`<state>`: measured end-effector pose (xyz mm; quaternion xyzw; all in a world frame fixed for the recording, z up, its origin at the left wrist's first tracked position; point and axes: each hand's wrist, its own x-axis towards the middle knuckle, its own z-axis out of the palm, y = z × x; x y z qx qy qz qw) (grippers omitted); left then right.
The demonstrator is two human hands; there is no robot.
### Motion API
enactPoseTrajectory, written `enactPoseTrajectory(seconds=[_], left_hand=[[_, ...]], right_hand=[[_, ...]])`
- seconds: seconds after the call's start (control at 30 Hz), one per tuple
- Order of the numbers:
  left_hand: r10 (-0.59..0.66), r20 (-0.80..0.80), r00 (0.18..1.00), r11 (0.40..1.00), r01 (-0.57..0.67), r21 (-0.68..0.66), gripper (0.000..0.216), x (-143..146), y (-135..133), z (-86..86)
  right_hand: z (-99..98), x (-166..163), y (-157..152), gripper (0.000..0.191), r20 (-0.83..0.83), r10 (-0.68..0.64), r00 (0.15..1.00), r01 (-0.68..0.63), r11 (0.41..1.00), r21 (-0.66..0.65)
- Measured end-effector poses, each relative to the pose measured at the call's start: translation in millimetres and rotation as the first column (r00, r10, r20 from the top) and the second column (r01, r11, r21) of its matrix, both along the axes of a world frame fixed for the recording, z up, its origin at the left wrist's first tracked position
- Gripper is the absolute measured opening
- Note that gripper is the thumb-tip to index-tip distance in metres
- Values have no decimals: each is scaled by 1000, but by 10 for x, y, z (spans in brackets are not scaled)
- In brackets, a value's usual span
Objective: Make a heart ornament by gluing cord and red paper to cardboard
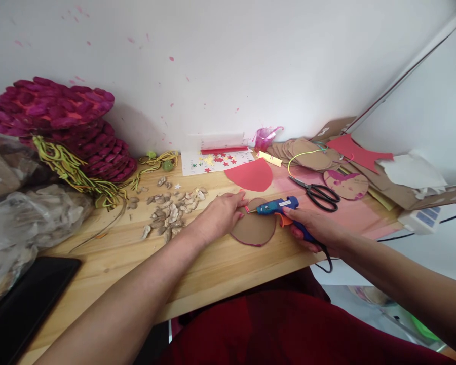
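Observation:
In the head view, my right hand [315, 228] grips a blue glue gun [276, 205] with an orange trigger, fingers wrapped around its handle. The gun's metal nozzle points left, over the upper part of a round brown cardboard disc [254, 230] with a purple-stained edge. My left hand [224, 215] is closed at the disc's upper left edge, its fingertips beside the nozzle. A small red bit shows between those fingertips and the nozzle; I cannot make out what it is. Just behind the disc lies a red paper piece [251, 175] with a curved edge.
Peanut shells [173, 210] lie loose on the left. A magenta shell-covered piece [68, 126] with yellow-green cords stands behind them. Black-handled scissors [319, 195], stacked cardboard discs [311, 153] and a purple-stained cup [265, 138] sit to the right. Star cutouts [216, 161] rest on white paper at the back.

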<state>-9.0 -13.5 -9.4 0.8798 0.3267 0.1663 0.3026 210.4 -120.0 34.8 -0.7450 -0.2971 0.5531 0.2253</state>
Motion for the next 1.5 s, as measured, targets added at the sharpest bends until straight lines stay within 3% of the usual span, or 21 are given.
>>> enactPoseTrajectory(seconds=[0.2, 0.5, 0.8, 1.03, 1.3, 1.5], left_hand=[[10, 92, 996, 999, -5, -52, 51, -14, 3, -31], [2, 178, 984, 992, 20, -125, 56, -39, 33, -86], [4, 126, 992, 993, 11, -119, 47, -26, 30, -47], [9, 100, 995, 989, 5, -145, 49, -7, 36, -36], [9, 29, 1000, 999, -8, -45, 39, -16, 33, 6], [2, 84, 996, 989, 10, -147, 52, -5, 37, -28]], right_hand=[[9, 35, -43, 37, -45, -19, 999, 21, 999, 32], [-8, 39, 114, 40, -90, -29, 996, 40, 991, 130], [-7, 14, 194, 45, -21, -3, 1000, 5, 994, 107], [-50, 31, 141, 45, -93, -23, 995, 33, 993, 113], [-27, 44, 153, 54, -64, -9, 998, 14, 997, 72], [-4, 19, 137, 50, -26, 15, 1000, -13, 997, 76]])
